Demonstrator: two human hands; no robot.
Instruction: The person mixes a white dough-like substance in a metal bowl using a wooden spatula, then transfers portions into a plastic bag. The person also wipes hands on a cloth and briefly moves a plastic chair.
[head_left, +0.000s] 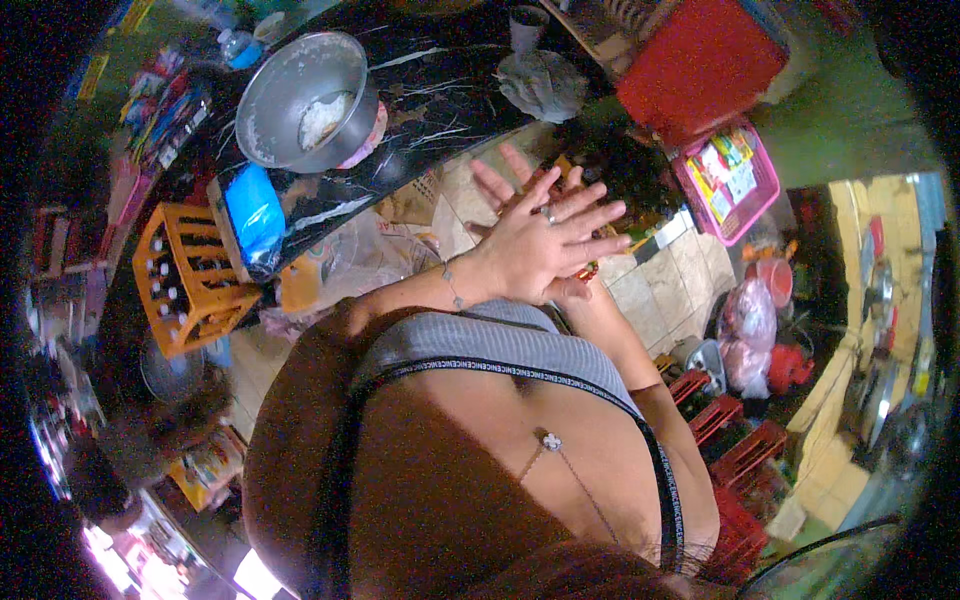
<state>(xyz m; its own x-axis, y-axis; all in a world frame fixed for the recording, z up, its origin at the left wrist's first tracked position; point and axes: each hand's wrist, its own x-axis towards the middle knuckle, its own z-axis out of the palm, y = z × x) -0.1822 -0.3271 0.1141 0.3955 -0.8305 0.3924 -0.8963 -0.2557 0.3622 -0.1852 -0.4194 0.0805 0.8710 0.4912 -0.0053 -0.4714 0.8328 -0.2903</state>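
My left hand (551, 244) lies across my right hand (493, 184) in front of my waist, above the floor. A ring is on one left finger and a thin bracelet (450, 283) circles that wrist. The left fingers are spread, pointing right. Beneath, the right fingers point up and left, apart, and its palm is mostly hidden. Red beads (589, 271) show at my right wrist. No object can be made out between the hands. Beyond them stands a black marble-patterned table (442, 82), with a metal pot (266, 97) containing some white rice (326, 120).
A blue packet (255, 214) rests at the table's near corner, beside an orange bottle crate (195, 322). Crumpled grey plastic (544, 86) lies at the far right. A red chair (701, 67), pink basket (765, 199) and red crates (742, 450) stand to the right. Plastic bags (367, 244) hang low near the table edge.
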